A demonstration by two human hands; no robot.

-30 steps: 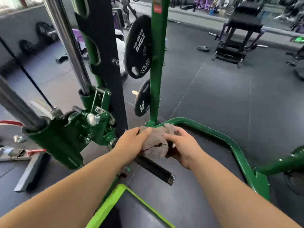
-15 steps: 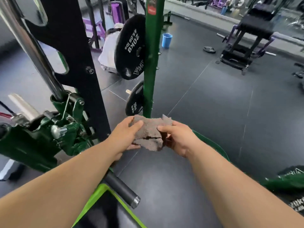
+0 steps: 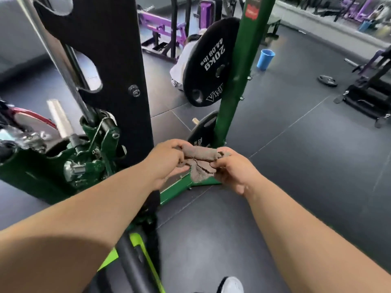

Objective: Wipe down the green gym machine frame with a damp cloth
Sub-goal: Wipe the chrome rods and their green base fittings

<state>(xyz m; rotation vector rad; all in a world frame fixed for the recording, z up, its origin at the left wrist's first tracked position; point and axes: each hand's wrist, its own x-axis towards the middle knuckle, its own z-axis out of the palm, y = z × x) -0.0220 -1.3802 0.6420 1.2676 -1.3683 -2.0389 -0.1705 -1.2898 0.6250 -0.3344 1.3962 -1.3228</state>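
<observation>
Gripping one end of the grey cloth (image 3: 201, 163) with the curled left hand (image 3: 167, 159), pinching the other end with the right hand (image 3: 232, 172). Held bunched and part-rolled in mid-air, just above the green base rail (image 3: 175, 189) and before the green upright (image 3: 239, 81). Probably refolding for a fresh face; not yet applied to the frame.

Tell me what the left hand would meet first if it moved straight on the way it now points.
Beyond the grey-brown cloth it grips, the left hand would probably meet the small black weight plate low on the green upright post; depth is unclear from this one view.
</observation>
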